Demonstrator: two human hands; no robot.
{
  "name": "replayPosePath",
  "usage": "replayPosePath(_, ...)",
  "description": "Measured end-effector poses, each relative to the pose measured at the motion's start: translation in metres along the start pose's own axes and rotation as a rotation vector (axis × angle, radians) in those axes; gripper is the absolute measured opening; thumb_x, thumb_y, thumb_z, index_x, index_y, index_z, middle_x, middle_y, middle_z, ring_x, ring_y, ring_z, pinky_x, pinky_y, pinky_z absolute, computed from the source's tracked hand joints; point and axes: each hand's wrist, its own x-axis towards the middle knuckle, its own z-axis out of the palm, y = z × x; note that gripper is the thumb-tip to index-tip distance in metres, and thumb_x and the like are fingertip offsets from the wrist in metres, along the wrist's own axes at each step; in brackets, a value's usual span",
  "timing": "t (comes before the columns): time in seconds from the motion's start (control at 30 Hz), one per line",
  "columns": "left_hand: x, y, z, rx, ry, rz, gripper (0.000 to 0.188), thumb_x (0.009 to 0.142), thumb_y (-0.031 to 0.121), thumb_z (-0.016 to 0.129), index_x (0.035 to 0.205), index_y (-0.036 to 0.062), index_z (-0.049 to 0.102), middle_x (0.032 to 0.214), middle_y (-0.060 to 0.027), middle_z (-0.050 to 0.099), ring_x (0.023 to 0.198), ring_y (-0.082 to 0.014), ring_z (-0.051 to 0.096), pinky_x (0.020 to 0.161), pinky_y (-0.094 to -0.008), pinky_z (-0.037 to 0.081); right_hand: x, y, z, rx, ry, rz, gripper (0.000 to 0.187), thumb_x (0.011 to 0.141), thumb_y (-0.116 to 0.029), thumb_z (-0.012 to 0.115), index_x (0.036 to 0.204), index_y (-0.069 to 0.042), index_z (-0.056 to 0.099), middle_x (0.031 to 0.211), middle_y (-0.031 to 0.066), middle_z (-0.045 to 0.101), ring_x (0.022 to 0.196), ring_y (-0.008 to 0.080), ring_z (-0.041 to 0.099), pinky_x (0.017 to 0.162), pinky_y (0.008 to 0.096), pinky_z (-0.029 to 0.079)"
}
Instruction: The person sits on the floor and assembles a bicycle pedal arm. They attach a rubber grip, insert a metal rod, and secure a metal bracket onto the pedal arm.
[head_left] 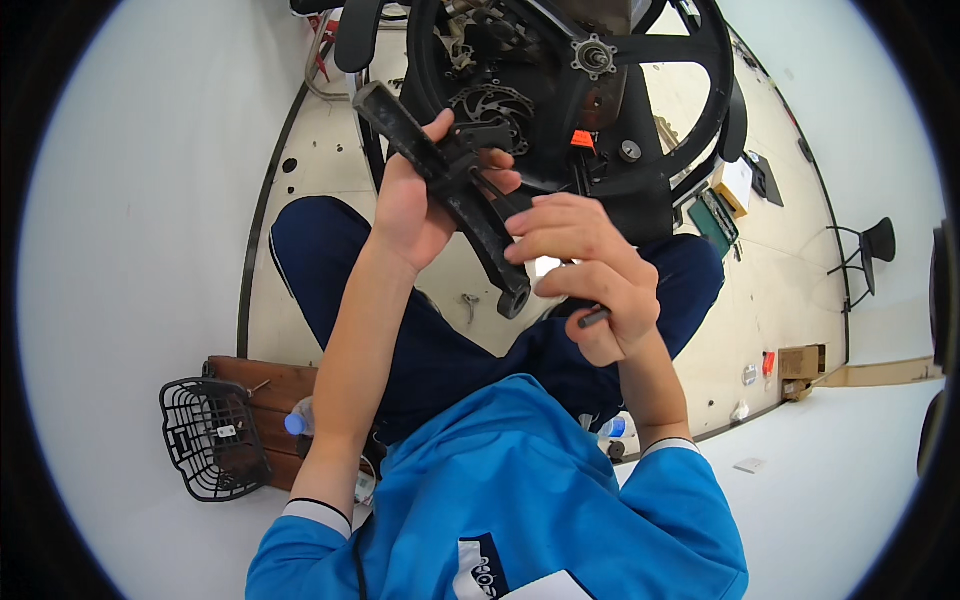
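Observation:
My left hand is wrapped round a long black metal arm with a flat bracket on its side and a round eyelet at its lower end. The arm slants down from upper left to lower right above my lap. Close by its lower half, my right hand is closed on a dark rod, whose end sticks out below the thumb. The rest of the rod is hidden by the fingers. My right fingertips are at the arm's edge; whether they touch it I cannot tell.
Ahead lies a black spoked wheel on a dark chair, with a brake disc and an orange piece beside it. A black basket lies at the left. A green tool case and cardboard boxes are at the right.

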Motion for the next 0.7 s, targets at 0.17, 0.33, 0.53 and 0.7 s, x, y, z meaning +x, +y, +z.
replayPosePath(0.17, -0.01, -0.001, 0.003, 0.051, 0.011, 0.053, 0.047, 0.1, 0.039, 0.042, 0.099, -0.0028, 0.063, 0.081, -0.0167, 0.068, 0.087, -0.0331, 0.068, 0.091, -0.0427, 0.051, -0.005, 0.005, 0.018, 0.264, 0.169, -0.063, 0.043, 0.093, -0.041, 0.058, 0.072, -0.004, 0.05, 0.086, 0.0217, 0.063, 0.093, 0.0416, 0.065, 0.095, 0.0606, 0.043)
replayPosePath(0.33, -0.016, -0.001, 0.003, -0.01, -0.034, 0.118, 0.039, 0.1, 0.033, 0.041, 0.092, 0.0004, 0.06, 0.075, -0.0158, 0.065, 0.07, -0.0274, 0.064, 0.083, -0.0399, 0.05, -0.003, 0.005, 0.022, 0.297, 0.223, -0.113, 0.045, 0.094, -0.043, 0.05, 0.074, -0.003, 0.047, 0.079, 0.0214, 0.062, 0.086, 0.0414, 0.066, 0.094, 0.0652, 0.044)
replayPosePath(0.53, -0.014, -0.012, -0.001, -0.092, -0.063, 0.265, 0.037, 0.101, 0.03, 0.042, 0.089, 0.0001, 0.061, 0.076, -0.0179, 0.065, 0.062, -0.0227, 0.057, 0.061, -0.0322, 0.048, -0.01, 0.004, 0.03, 0.331, 0.345, 0.022, 0.054, 0.098, -0.058, 0.035, 0.079, -0.008, 0.044, 0.082, 0.0189, 0.062, 0.086, 0.0377, 0.065, 0.094, 0.0672, 0.043)
replayPosePath(0.7, -0.014, -0.016, 0.002, -0.064, -0.002, 0.325, 0.039, 0.101, 0.03, 0.04, 0.089, -0.0002, 0.061, 0.078, -0.0172, 0.065, 0.066, -0.0225, 0.06, 0.06, -0.0319, 0.048, -0.015, 0.003, 0.046, 0.413, 0.549, 0.039, 0.051, 0.102, -0.052, 0.017, 0.083, -0.01, 0.038, 0.085, 0.0197, 0.058, 0.091, 0.0357, 0.062, 0.101, 0.0666, 0.037)
